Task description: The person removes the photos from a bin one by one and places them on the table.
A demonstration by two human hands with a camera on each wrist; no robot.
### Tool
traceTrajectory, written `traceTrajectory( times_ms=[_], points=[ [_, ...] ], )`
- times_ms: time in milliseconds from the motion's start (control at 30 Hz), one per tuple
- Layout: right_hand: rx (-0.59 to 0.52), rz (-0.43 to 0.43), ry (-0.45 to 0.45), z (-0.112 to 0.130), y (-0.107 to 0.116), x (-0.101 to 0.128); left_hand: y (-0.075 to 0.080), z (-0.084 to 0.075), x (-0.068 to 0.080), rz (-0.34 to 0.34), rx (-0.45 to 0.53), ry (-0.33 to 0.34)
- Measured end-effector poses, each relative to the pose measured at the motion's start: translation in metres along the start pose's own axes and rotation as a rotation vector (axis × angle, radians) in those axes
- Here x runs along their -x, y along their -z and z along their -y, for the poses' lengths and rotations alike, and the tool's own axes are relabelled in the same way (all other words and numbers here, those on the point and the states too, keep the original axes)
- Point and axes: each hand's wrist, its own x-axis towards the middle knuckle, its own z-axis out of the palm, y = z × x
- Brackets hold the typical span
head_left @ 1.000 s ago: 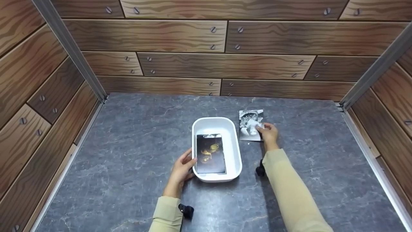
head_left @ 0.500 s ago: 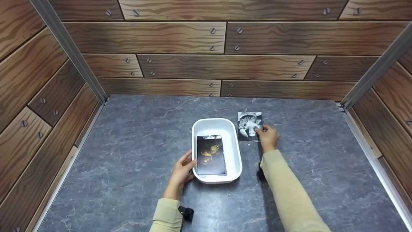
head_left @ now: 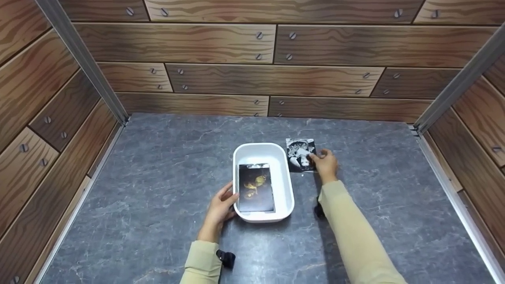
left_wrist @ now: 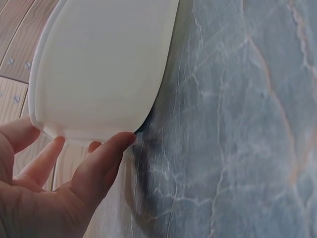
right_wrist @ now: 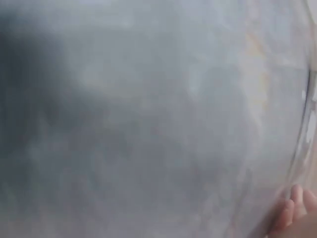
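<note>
On the grey marble-patterned tabletop [head_left: 158, 189], mid-field: white oval plastic tub [head_left: 285, 188], a dark photo card with a yellow figure [head_left: 255, 188] lying flat inside. Your left hand [head_left: 219, 208] steadies the tub's left wall, fingers [left_wrist: 101, 161] straight against it. Just right of the tub, your right hand [head_left: 326, 165] pinches the black-and-white photo card [head_left: 300, 154] at its right edge.
</note>
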Motion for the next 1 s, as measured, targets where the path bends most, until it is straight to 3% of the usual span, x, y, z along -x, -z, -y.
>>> traceTrajectory(
  times_ms=[100, 233, 333, 467, 567, 867, 1000],
  points=[
    [-0.156, 0.026, -0.055, -0.005, 0.002, -0.016, -0.001, -0.002, 0.000, 0.006, -0.001, -0.007],
    [-0.351, -0.045, -0.028, -0.042, -0.019, -0.065, -0.002, -0.002, 0.000, 0.004, 0.001, 0.001],
    [-0.427, -0.030, -0.018, -0.034, -0.015, -0.070, -0.003, -0.001, -0.001, -0.008, 0.002, 0.007],
    [-0.495, 0.065, -0.053, 0.035, 0.022, -0.012, -0.002, 0.000, -0.002, -0.013, -0.003, -0.002],
    [-0.565, 0.080, -0.056, 0.066, 0.031, 0.020, 0.000, 0.001, -0.002, -0.007, -0.001, -0.009],
    [-0.724, 0.163, 0.073, 0.089, 0.009, 0.085, -0.001, 0.001, 0.001, -0.008, 0.000, -0.018],
    [-0.680, 0.210, 0.123, 0.087, -0.007, 0.108, -0.001, -0.001, 0.001, -0.001, 0.009, -0.024]
  ],
)
